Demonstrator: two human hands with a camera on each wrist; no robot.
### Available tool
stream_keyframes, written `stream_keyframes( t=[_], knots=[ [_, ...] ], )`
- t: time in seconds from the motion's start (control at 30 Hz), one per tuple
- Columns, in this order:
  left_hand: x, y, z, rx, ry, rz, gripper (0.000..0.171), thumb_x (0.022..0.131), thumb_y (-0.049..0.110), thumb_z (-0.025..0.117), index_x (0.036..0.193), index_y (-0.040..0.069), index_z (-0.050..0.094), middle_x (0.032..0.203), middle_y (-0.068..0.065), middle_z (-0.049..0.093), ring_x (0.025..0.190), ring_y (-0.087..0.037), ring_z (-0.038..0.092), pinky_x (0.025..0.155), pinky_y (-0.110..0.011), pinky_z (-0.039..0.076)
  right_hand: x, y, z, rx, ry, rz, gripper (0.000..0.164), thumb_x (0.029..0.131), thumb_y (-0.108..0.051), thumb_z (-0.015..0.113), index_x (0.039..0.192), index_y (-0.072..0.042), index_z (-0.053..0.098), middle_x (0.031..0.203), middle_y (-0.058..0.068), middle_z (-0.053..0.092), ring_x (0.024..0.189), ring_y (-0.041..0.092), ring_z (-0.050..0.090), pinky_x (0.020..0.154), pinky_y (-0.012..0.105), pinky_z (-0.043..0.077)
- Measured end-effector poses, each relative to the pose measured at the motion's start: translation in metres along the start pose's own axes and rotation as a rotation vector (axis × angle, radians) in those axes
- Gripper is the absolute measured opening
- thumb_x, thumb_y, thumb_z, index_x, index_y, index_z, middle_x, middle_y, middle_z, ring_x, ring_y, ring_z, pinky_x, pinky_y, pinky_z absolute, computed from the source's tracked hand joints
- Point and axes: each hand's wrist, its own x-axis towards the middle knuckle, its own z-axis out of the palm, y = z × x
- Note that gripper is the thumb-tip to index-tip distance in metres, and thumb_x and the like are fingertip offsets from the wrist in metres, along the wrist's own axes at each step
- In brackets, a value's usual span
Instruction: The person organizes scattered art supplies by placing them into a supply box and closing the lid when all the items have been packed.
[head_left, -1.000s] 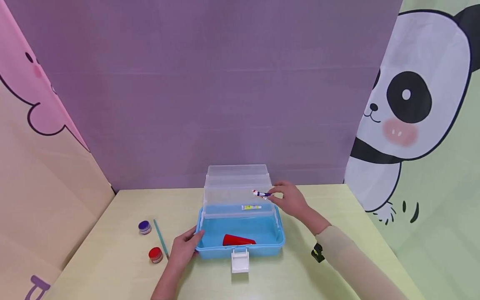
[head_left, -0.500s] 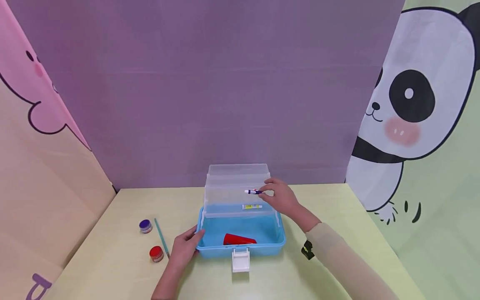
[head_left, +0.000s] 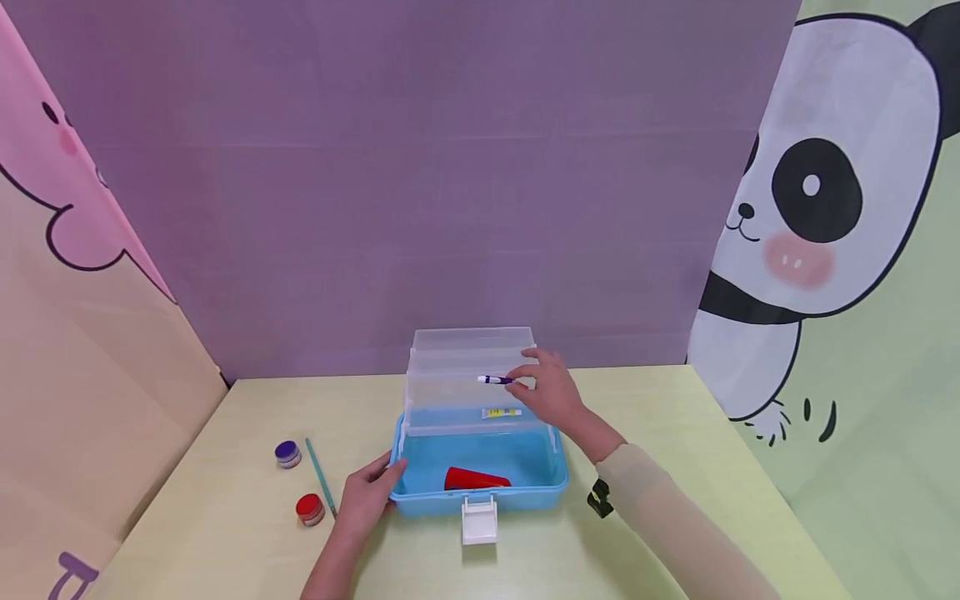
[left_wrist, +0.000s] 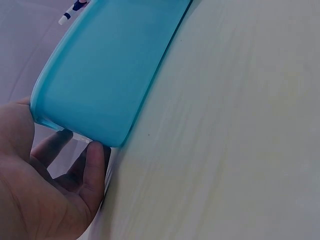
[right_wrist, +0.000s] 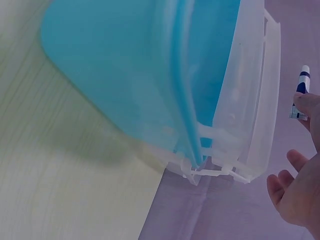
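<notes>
A blue plastic box [head_left: 525,499] stands on the table with its clear lid and tray raised at the back. My left hand [head_left: 366,497] grips its left end, thumb over the rim and fingertips against the outer wall [left_wrist: 95,75]. Above the raised tray [head_left: 442,392], my right hand [head_left: 551,390] pinches a small white and dark blue paint tube [head_left: 493,380] between thumb and forefinger. The right wrist view shows this paint tube [right_wrist: 303,82] beside the lid, other fingers loosely bent. A yellow paint tube [head_left: 501,413] lies on the tray. Inside the box rests a red tapered piece [head_left: 474,478].
Left of the box, a purple-lidded paint jar [head_left: 287,454] and a red-lidded paint jar [head_left: 310,509] stand near a thin teal paintbrush [head_left: 320,477]. A white latch [head_left: 479,521] hangs open at the box's front. The purple backdrop [head_left: 450,208] rises right behind the table.
My right hand has moved left and slightly up with the paint tube, now farther over the raised tray. My left hand keeps its grip on the box.
</notes>
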Motion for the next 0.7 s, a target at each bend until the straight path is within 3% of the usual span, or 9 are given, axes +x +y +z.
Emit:
stream_keyframes(
  t=[0.33, 0.57, 0.7],
  knots=[
    [0.001, -0.001, 0.0, -0.022, 0.001, 0.003, 0.066, 0.091, 0.046, 0.065, 0.141, 0.006, 0.05, 0.13, -0.025, 0.055, 0.09, -0.024, 0.061, 0.069, -0.03, 0.054, 0.001, 0.001, -0.001, -0.02, -0.004, 0.038, 0.018, 0.087, -0.03, 0.074, 0.101, -0.018, 0.078, 0.136, 0.01, 0.054, 0.127, 0.032, 0.044, 0.098, 0.055, 0.042],
    [0.002, -0.002, 0.001, -0.022, 0.0, 0.006, 0.067, 0.091, 0.047, 0.065, 0.141, 0.006, 0.05, 0.13, -0.025, 0.055, 0.089, -0.023, 0.061, 0.069, -0.03, 0.054, -0.001, 0.005, 0.004, -0.003, 0.012, 0.015, 0.025, 0.087, -0.03, 0.074, 0.108, -0.016, 0.076, 0.135, 0.013, 0.054, 0.127, 0.034, 0.044, 0.099, 0.057, 0.041],
    [0.003, -0.001, 0.001, -0.013, 0.007, -0.004, 0.064, 0.092, 0.045, 0.064, 0.142, 0.007, 0.05, 0.13, -0.025, 0.055, 0.089, -0.024, 0.06, 0.067, -0.029, 0.053, -0.006, 0.01, 0.003, 0.049, -0.002, 0.071, 0.031, 0.086, -0.03, 0.074, 0.112, -0.013, 0.074, 0.136, 0.014, 0.053, 0.127, 0.035, 0.044, 0.095, 0.054, 0.045]
  ],
)
